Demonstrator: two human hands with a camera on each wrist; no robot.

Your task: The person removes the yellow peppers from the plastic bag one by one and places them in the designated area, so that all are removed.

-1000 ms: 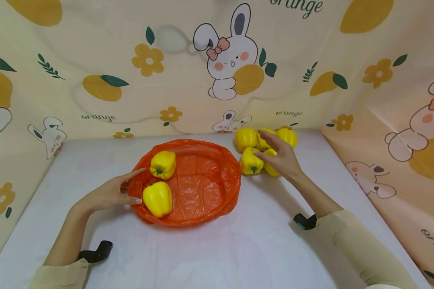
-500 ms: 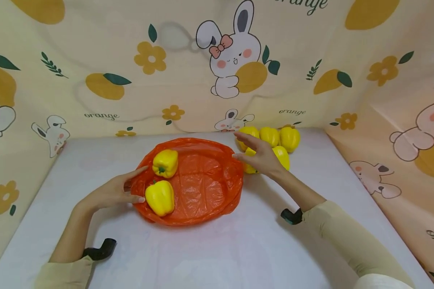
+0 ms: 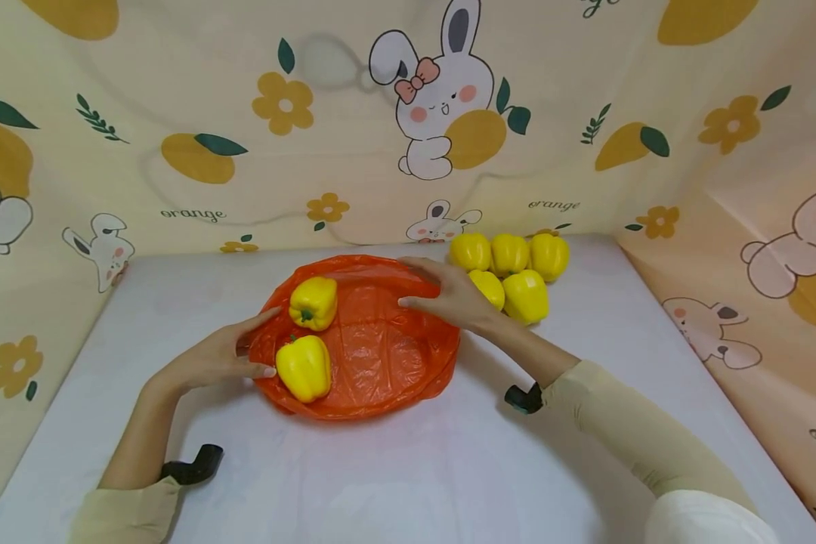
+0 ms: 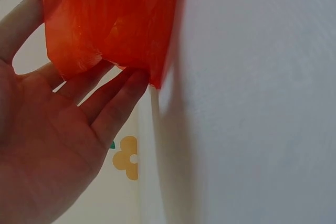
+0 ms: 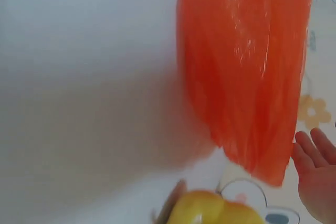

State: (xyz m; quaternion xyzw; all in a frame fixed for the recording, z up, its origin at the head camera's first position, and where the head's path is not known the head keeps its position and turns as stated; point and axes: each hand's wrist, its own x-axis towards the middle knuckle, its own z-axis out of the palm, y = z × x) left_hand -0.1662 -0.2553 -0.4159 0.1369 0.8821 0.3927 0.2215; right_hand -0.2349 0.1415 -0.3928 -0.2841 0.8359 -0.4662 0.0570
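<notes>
A red plastic bag (image 3: 374,355), its mouth spread wide, lies on the white table. Inside, along its left side, are two yellow bell peppers: one farther back (image 3: 313,304) and one in front (image 3: 304,368). My left hand (image 3: 214,355) is at the left rim, thumb close beside the front pepper; in the left wrist view its extended fingers (image 4: 121,100) touch the bag's plastic. Over the right rim reaches my right hand (image 3: 452,297), fingers extended, nothing held. The right wrist view shows its palm side (image 5: 317,182) beside the bag's hanging edge.
Several more yellow bell peppers (image 3: 510,255) are grouped at the back right of the table (image 3: 408,483), just behind my right hand. A patterned cloth (image 3: 353,159) with rabbits and oranges closes off the back and sides. Black curved pieces (image 3: 193,465) stick out at both wrists.
My right hand has moved left from over the grouped peppers to the bag's right rim, uncovering peppers behind it. The left hand stays at the left rim. The view has shifted slightly.
</notes>
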